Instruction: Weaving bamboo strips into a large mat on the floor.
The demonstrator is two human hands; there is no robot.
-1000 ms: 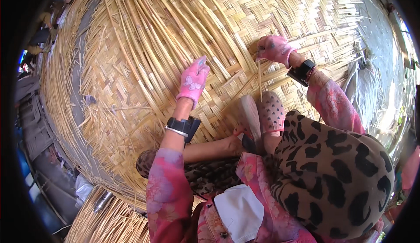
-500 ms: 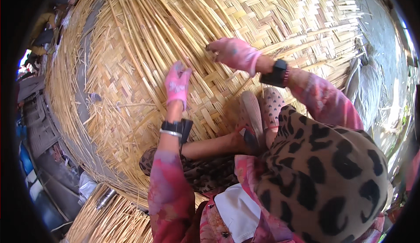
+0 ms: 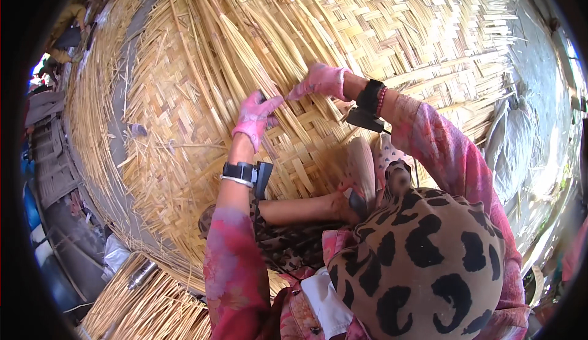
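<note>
Both hands wear pink gloves and work close together over a woven reed mat (image 3: 392, 21). My left hand (image 3: 254, 117) is closed over the lower ends of some long, pale reed strips (image 3: 245, 43), its fingertips pointing toward the right hand. Just right of it, my right hand (image 3: 321, 81) has its fingers pinched together at the same strips. The strips run from my hands toward the far edge, lying loose over the weave. How many strips each hand grips is hidden by the fingers.
My crossed legs and patterned socks (image 3: 361, 168) rest on the mat's near part. At the lower left lies a bundle of reeds (image 3: 159, 306) with a metal cylinder (image 3: 143, 274) on it. A grey plastic sheet (image 3: 509, 147) lies at the right. People sit at the far left.
My right hand has moved left and slightly down, nearer my left hand, and its fingers have drawn together. My left hand has turned toward it. The loose strips have shifted and bunched.
</note>
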